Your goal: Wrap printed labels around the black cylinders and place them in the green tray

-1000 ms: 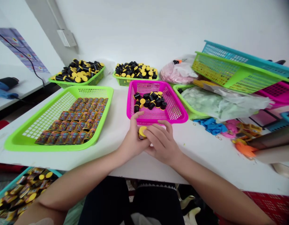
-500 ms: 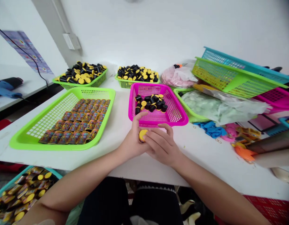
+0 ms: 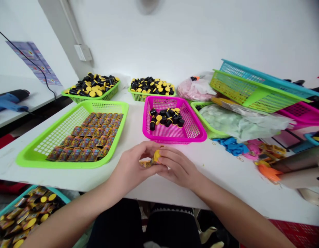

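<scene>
Between my two hands, over the front of the table, is a small yellow-capped cylinder (image 3: 156, 156) with a colourful printed sleeve. My left hand (image 3: 132, 168) is closed around the sleeve's side. The fingers of my right hand (image 3: 178, 167) press on the yellow end. Fingers hide much of the cylinder. Just beyond my hands stands a magenta basket (image 3: 172, 139) holding loose black-and-yellow cylinders (image 3: 166, 117). To the left, a large lime-green basket (image 3: 63, 164) holds rows of printed cylinders (image 3: 89, 136) lying side by side.
Two green baskets (image 3: 107, 94) heaped with black-and-yellow cylinders line the wall. Stacked baskets (image 3: 257, 91), plastic bags (image 3: 231, 119) and blue gloves (image 3: 230, 145) crowd the right. A teal basket (image 3: 62, 194) of printed cylinders sits below the left edge. A blue heat gun (image 3: 9, 101) lies far left.
My left hand has turned and curled its raised index finger round the cylinder. The cylinder has tilted, so its printed side now shows. The view has shifted slightly upward.
</scene>
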A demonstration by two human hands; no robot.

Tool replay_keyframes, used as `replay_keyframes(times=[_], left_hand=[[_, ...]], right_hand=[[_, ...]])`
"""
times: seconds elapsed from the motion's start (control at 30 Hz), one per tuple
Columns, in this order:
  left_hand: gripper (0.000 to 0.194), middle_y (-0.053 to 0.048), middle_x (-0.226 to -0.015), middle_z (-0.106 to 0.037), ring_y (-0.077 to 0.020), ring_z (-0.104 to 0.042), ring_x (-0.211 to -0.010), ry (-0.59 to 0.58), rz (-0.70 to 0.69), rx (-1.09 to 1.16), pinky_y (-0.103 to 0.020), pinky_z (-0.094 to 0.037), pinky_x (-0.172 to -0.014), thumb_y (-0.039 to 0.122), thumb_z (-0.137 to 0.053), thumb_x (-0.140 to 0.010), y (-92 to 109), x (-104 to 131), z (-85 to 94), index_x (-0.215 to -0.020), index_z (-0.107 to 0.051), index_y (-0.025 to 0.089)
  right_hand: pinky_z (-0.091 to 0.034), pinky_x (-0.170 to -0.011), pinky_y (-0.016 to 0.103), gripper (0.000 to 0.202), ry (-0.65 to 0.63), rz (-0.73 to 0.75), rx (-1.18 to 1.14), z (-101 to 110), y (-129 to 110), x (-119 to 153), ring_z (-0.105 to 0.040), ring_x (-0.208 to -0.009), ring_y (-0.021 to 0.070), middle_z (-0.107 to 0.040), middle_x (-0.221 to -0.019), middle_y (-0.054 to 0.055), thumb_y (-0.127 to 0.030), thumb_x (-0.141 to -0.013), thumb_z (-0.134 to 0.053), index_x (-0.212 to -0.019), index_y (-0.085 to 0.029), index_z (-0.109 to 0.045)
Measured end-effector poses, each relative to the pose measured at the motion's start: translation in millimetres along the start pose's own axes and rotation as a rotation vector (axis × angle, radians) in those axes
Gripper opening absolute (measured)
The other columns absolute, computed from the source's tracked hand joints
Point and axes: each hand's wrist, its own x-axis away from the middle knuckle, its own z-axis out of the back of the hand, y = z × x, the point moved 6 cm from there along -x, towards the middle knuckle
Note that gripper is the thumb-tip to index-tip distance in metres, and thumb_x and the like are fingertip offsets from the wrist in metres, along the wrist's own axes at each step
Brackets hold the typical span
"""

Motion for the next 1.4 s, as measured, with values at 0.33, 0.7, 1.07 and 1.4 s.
replay_keyframes(times=[0.33, 0.7, 1.07, 1.4], left_hand=[[0.027, -0.002, -0.097, -0.073, -0.0145, -0.07, -0.083, -0.006, 0.058, -0.046, -0.028, -0.059, -0.083, 0.036, -0.078, -0.076, 11.9, 5.7, 38.3, -0.096, -0.068, 0.02], [0.03, -0.006, -0.09, -0.077, -0.0233, -0.069, -0.08, -0.095, 0.514, -1.014, -0.027, -0.049, -0.069, 0.041, -0.074, -0.072, -76.9, -110.1, 179.8, -0.093, -0.076, 0.02], [0.048, -0.02, -0.131, -0.062, -0.0304, -0.06, -0.12, -0.05, 0.179, -1.08, -0.045, -0.044, -0.101, 0.033, -0.036, -0.099, -47.5, -78.7, 127.8, -0.138, -0.051, 0.009], [0.045, -0.023, -0.136, -0.058, -0.0274, -0.056, -0.129, -0.48, -0.403, -1.13, -0.042, -0.046, -0.105, 0.013, -0.033, -0.099, -56.7, 79.1, -35.1, -0.142, -0.042, 0.006]], right_hand=[[-0.058, -0.093, 0.039, 0.062, 0.006, -0.213, -0.294, -7.1, 16.9, -25.5, -0.063, -0.115, 0.0233, -0.067, -0.118, 0.011, -0.036, -0.08, -0.075, -0.135, -0.023, -0.047], [-0.056, -0.086, 0.039, 0.028, -1.055, -0.966, 0.033, -127.1, 170.1, -54.4, -0.065, -0.099, 0.0203, -0.066, -0.113, 0.01, -0.036, -0.094, -0.058, -0.111, -0.014, -0.063], [-0.053, -0.06, 0.031, 0.036, -0.382, -0.925, -0.025, -23.8, 149.5, -17.7, -0.064, -0.061, 0.0174, -0.069, -0.073, 0.002, -0.04, -0.082, -0.066, -0.112, -0.022, -0.067], [-0.059, -0.073, 0.034, 0.035, 0.053, -0.677, 0.016, 13.7, 94.1, 29.9, -0.067, -0.073, 0.0173, -0.072, -0.094, 0.004, -0.039, -0.084, -0.068, -0.115, -0.024, -0.064]])
